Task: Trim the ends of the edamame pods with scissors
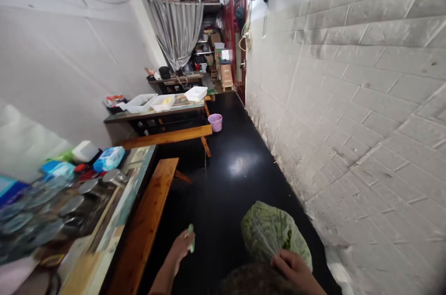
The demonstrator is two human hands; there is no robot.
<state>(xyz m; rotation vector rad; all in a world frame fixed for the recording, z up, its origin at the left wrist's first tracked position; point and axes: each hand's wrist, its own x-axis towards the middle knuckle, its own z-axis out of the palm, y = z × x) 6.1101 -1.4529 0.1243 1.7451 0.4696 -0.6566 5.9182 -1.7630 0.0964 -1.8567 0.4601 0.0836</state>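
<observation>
My right hand (291,267) is closed around the gathered top of a clear plastic bag. Leafy green vegetables fill the bag (270,230), which hangs over the dark floor near the right wall. Out to the left, my left hand (183,245) is closed on a small pale green object (191,238) that sticks out above and below the fingers. Its kind is too small and blurred to make out. That hand is apart from the bag, over the floor to the right of a wooden bench.
A table (114,211) with jars and packets stands at the left, beside a wooden bench (156,211). Farther ahead are another bench (167,136), a table with white trays (196,94) and a pink bucket (215,122). A tiled wall (348,123) bounds the right.
</observation>
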